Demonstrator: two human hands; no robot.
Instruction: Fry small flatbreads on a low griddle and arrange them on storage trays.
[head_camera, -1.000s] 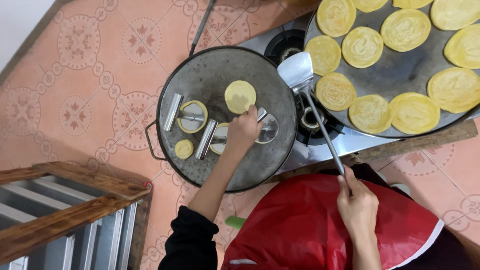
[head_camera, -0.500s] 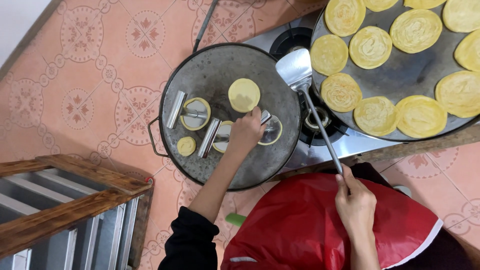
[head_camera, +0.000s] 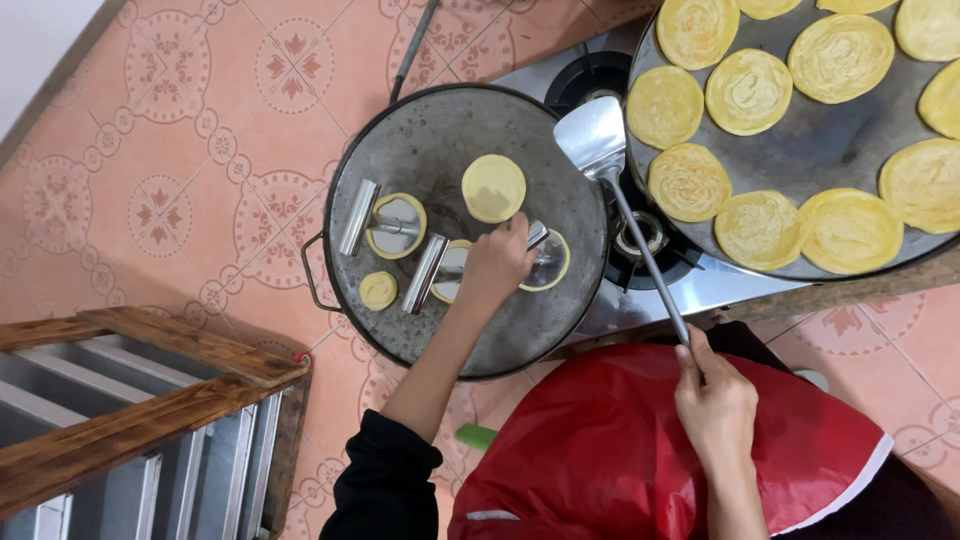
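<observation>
My left hand (head_camera: 495, 265) reaches into a round dark griddle (head_camera: 470, 335) and grips the metal handle of a round press (head_camera: 545, 258) that lies over a yellow dough round. Two more presses (head_camera: 385, 220) (head_camera: 430, 272) rest on dough to its left. A bare flat dough round (head_camera: 493, 187) lies just above my hand, and a small one (head_camera: 378, 290) sits at the left edge. My right hand (head_camera: 715, 405) holds the long handle of a metal spatula (head_camera: 592, 137), whose blade hovers between the two griddles.
A larger griddle (head_camera: 820, 150) at the upper right carries several cooked yellow flatbreads. A steel gas stove (head_camera: 690, 285) sits under both. A red apron (head_camera: 620, 450) covers my lap. A wooden rack (head_camera: 130, 400) stands at the lower left on patterned tile.
My left hand has stayed on the press and shifted slightly right. The spatula is held in much the same spot. The view has drifted a little.
</observation>
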